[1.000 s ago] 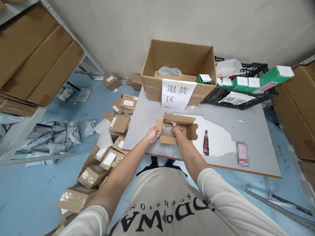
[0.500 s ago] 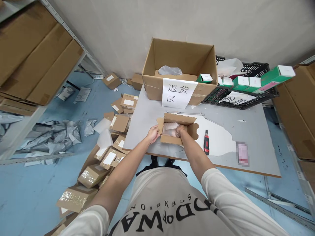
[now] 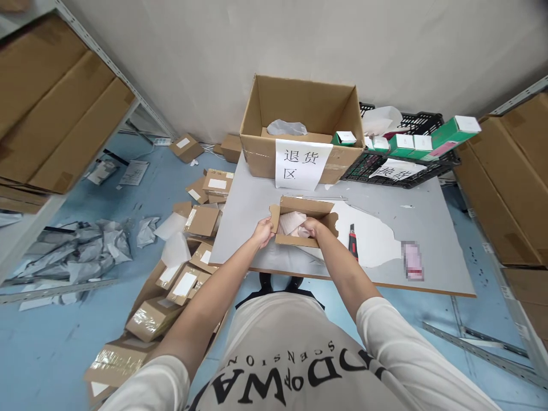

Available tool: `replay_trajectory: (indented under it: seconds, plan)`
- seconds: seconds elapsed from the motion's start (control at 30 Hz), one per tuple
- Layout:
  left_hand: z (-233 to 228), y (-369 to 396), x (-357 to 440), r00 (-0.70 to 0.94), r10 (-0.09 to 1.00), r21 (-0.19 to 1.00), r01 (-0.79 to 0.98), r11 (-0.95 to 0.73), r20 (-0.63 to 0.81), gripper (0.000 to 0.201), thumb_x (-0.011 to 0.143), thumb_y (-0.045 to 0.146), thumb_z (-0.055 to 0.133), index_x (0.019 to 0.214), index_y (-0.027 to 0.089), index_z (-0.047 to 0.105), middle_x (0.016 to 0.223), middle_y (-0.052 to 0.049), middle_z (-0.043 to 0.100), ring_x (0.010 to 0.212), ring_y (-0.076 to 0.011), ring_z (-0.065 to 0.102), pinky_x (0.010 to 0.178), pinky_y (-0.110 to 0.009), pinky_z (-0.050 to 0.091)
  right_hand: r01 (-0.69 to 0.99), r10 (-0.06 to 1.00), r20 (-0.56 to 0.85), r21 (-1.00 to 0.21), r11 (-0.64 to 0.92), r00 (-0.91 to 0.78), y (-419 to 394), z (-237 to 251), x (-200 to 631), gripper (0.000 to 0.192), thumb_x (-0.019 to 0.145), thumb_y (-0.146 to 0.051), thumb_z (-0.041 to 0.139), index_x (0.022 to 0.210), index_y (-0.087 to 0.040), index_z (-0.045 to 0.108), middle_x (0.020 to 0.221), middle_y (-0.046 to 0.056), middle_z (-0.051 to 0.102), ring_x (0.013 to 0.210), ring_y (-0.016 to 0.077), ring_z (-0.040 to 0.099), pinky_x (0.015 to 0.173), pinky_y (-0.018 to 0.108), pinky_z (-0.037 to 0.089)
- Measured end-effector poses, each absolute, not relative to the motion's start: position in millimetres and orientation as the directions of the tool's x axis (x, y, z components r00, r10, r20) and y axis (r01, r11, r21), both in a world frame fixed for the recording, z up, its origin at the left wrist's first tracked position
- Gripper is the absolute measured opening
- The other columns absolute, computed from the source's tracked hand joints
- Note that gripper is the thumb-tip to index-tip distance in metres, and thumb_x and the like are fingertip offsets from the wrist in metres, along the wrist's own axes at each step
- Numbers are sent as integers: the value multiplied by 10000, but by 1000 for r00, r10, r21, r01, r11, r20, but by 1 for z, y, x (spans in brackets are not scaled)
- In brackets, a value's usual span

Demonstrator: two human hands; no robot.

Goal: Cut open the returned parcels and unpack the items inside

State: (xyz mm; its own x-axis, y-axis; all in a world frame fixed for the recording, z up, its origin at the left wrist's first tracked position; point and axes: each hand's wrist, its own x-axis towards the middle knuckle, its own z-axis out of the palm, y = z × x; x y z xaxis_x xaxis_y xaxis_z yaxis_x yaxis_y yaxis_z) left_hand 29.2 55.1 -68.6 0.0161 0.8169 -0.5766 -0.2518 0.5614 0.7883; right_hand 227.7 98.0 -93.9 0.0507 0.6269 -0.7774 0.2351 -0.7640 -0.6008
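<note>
A large open carton point(image 3: 299, 123) stands at the table's point(image 3: 432, 228) twelve o'clock edge, a white paper sign point(image 3: 302, 164) with printed characters hanging from its front wall and crumpled plastic inside. At two o'clock sits a black crate point(image 3: 411, 165) holding green-and-white boxes point(image 3: 454, 130) — another sheet lies against its front. A red-and-black utility knife point(image 3: 353, 240) lies near the table's middle, and a blurred pink item point(image 3: 411, 260) at four o'clock. On the blue floor at nine o'clock, small taped parcels point(image 3: 180, 268) are heaped — grey mailer bags point(image 3: 72, 251) lie beyond them. Flat cardboard point(image 3: 55, 114) fills the shelf at ten o'clock.
</note>
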Motion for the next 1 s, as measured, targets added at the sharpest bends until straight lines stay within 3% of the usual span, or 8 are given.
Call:
replay_trajectory:
  seconds: [0.23,0.57,0.77,0.9,1.0]
  plan:
    - [-61,58,32,62,808,773,-256,581,-586,466,638,98,515,1099,157,547,760,-17,589,580,-92,534,535,-194,434,86,658,-750,-661,-745,-68,93,-66,246,267,716,-9,589,930,-168,608,677,19,645,576,134,609,594,282,528]
    - [-49,54,35,107,836,814,-190,548,-538,343,608,140,538,942,169,607,797,-29,642,728,-145,603,686,-276,482,-39,789,-602,-792,-610,-120,82,10,298,257,661,-57,639,900,-141,600,700,33,678,582,133,619,528,209,499]
    - [-42,54,35,-16,846,841,-121,527,-532,428,612,130,633,1037,175,608,1150,-111,622,1020,-209,589,843,-322,437,2,879,-470,-882,-471,-80,57,50,333,261,658,-179,688,904,-143,608,661,31,666,536,139,603,446,200,455]
    - [-28,49,35,-126,907,915,-82,395,-403,443,635,260,746,1044,150,614,1300,-165,533,1271,-279,425,1001,-351,340,7,902,-429,-903,-430,-47,40,63,340,297,642,-240,713,903,-134,617,667,49,669,525,145,594,425,210,432]
    - [-3,36,42,-212,955,977,-98,192,-209,543,672,348,756,1151,174,569,1390,-142,449,1353,-261,310,1056,-319,294,-20,908,-412,-910,-415,-74,30,71,338,324,621,-258,727,902,-131,625,708,58,683,557,149,605,452,211,442]
